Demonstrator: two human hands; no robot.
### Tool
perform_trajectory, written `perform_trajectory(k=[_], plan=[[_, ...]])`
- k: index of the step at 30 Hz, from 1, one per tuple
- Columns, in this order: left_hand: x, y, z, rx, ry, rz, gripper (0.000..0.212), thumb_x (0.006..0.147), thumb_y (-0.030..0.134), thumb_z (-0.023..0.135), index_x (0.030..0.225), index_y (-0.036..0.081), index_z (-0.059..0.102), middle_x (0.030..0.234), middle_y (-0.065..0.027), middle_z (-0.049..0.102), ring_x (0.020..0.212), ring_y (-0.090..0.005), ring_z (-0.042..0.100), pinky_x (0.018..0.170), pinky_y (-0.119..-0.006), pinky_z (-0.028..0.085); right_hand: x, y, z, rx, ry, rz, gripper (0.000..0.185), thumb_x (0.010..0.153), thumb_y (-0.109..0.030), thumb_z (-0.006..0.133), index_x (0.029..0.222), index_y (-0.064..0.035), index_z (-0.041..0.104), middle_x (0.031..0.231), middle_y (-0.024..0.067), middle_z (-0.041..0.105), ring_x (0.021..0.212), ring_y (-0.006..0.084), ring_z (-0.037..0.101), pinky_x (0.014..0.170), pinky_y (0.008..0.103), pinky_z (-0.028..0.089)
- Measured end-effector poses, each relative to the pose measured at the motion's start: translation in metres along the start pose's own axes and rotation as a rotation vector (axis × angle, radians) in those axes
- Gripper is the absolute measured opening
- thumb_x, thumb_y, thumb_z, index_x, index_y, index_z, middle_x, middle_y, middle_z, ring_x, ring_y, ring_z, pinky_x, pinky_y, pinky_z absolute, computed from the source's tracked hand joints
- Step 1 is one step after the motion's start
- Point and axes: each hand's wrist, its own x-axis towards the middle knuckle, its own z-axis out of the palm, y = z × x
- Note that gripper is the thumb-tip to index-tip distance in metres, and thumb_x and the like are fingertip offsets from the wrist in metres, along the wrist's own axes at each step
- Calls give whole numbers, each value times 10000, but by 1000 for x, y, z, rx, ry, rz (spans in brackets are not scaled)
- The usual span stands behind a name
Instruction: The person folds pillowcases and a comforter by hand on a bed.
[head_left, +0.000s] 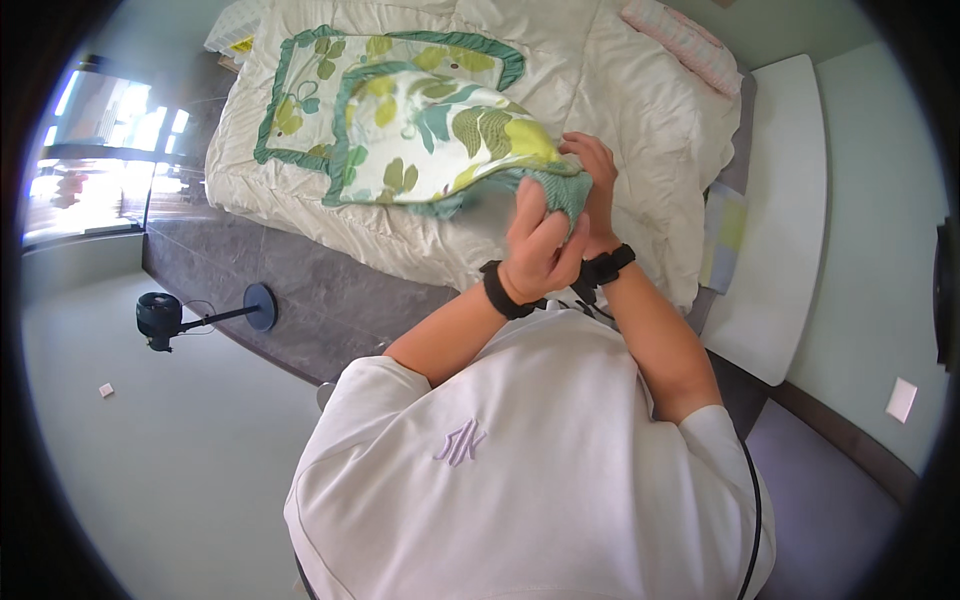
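A white leaf-print fabric cover (442, 135) with a green ruffled border, like a pillow sham, is in both hands above the bed. My left hand (546, 244) pinches its bunched green ruffle at the near right corner. My right hand (598, 176) is curled round the same corner from the far side; its palm and thumb are hidden. The near edge of the cover lifts off the bed beside my left hand, while its left end rests lower. Beneath and beyond it, a second matching cover (304, 97) lies flat, partly overlapped.
A rumpled cream quilt (630, 97) covers the bed. A rolled pink-and-white textile (686, 45) lies at the far right, near the white headboard (780, 217). On the left, a black fan (159, 311) stands on the grey tiled floor (300, 277). A bright window (90, 165) is beyond.
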Motion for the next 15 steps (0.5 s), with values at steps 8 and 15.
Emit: perform_trajectory(k=[8, 15], plan=[[22, 49, -47, 526, 512, 512, 189, 780, 111, 603, 685, 61, 447, 1067, -216, 403, 976, -366, 431, 752, -510, 398, -35, 11, -102, 31, 256, 109, 181, 754, 38, 556, 922, -8, 605, 804, 82, 647, 741, 155, 610, 680, 254, 466], [30, 113, -84, 356, 425, 343, 209, 919, 141, 484, 804, -8, 391, 848, -184, 538, 614, -243, 554, 495, -314, 454, -104, 1, -210, 87, 305, 317, 167, 697, 51, 612, 855, -3, 614, 760, 119, 633, 688, 220, 617, 638, 291, 466]])
